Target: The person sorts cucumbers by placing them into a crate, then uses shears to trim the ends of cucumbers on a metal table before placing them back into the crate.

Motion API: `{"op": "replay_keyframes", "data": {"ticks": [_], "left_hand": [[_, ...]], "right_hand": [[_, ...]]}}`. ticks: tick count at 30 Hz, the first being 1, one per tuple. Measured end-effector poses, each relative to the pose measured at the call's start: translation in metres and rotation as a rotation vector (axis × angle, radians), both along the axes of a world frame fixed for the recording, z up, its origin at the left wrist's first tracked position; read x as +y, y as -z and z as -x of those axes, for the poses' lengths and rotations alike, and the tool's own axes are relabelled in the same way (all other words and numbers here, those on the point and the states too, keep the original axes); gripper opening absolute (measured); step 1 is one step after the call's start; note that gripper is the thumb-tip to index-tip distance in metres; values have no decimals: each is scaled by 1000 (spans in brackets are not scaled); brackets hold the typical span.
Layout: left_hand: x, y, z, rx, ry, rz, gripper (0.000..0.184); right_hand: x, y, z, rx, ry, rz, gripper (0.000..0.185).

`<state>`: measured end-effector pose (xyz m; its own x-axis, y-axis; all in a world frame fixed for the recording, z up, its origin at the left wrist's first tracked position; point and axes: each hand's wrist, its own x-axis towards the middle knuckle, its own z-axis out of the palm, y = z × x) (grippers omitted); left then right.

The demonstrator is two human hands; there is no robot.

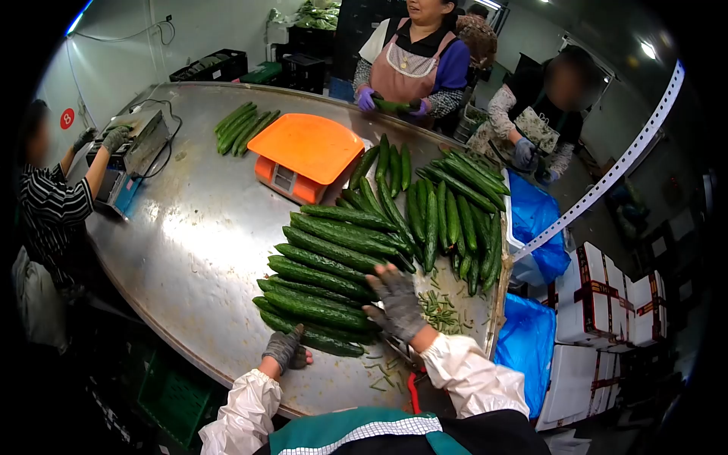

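Observation:
A pile of long green cucumbers (322, 265) lies side by side on the metal table (182, 296). My left hand (285, 351), in a grey glove with bare fingertips, is at the near end of the pile, against the lowest cucumber; whether its fingers grip anything is unclear. Spread over the right ends of the cucumbers is my right hand (397, 303), gloved the same way, its fingers apart. Small green trimmings (440, 309) are scattered to its right. Red-handled scissors (413, 390) lie partly hidden under my right forearm.
Beyond the pile stands an orange scale (307, 148), with more cucumbers (459, 220) to its right and a small bunch (244, 129) to its left. Blue-lined boxes (523, 341) adjoin the right edge. Co-workers stand across the table and at the left, beside a machine (136, 144).

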<state>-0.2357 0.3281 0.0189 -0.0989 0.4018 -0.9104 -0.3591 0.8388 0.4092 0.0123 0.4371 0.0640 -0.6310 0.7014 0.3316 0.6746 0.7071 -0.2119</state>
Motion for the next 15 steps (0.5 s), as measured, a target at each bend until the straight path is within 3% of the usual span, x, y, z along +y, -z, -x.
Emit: {"op": "replay_keyframes", "data": {"ticks": [3,5,6,8,9,11,13,14,15], "left_hand": [[3,9,3,-51,-4,95,67],[4,-19,2,82,90,47,69],[4,0,13,388,533,-70,59],[-7,14,16,340,480,-91,52],[-14,-14,3,363,297,-154,46],[-25,-5,2,640,362,-307,42],[-39,-8,0,1021,529,-504,47],[-47,-5,-1,1019,529,-496,47],[-56,-3,-2,1268,588,-764,56]], "right_hand": [[-30,15,-55,86,270,95,58],[-52,37,-92,217,320,-12,54],[-67,35,-104,205,323,41,54],[-103,27,-119,317,512,80,47],[-126,28,-123,293,512,139,47],[-147,27,-127,546,608,266,37],[-170,17,-115,502,676,398,32],[-182,22,-111,627,680,487,31],[-192,29,-109,755,682,571,31]]}}
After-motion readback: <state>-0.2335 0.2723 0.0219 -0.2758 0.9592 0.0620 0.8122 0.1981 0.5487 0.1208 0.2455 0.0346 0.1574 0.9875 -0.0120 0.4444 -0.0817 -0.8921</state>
